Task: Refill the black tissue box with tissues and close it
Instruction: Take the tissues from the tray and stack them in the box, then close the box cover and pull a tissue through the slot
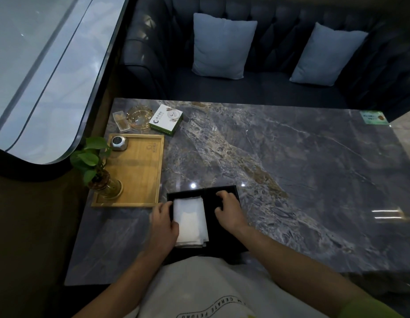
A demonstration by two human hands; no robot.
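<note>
Fingers (219,195) of the right hand (229,208) lie spread and lightly curled on the black panel of the black tissue box (224,235), pressing flat, nothing clasped in them. Left hand (164,222) sits at the left edge of the box; thumb and fingers are partly curled against the side of the tissues (190,219). Whether they pinch the stack or only steady it cannot be told.

Landmark: black tissue box, open, at the near edge of the marble table (291,168).
- Tissues: white stack in the left half of the box, lying flat, lower corner slightly fanned.
- Right half of the box: bare black surface under the right hand.
- Wooden tray (140,175): just left of and beyond the box, apart from it.
- Plant in a glass vase (101,177): on the tray's near left corner.
- Small metal object (118,142): on the tray's far end.
- Glass ashtray (139,117) and white-green box (166,120): well beyond the box, past the tray.
- Dark sofa with two light cushions (223,45): far side of the table.
</note>
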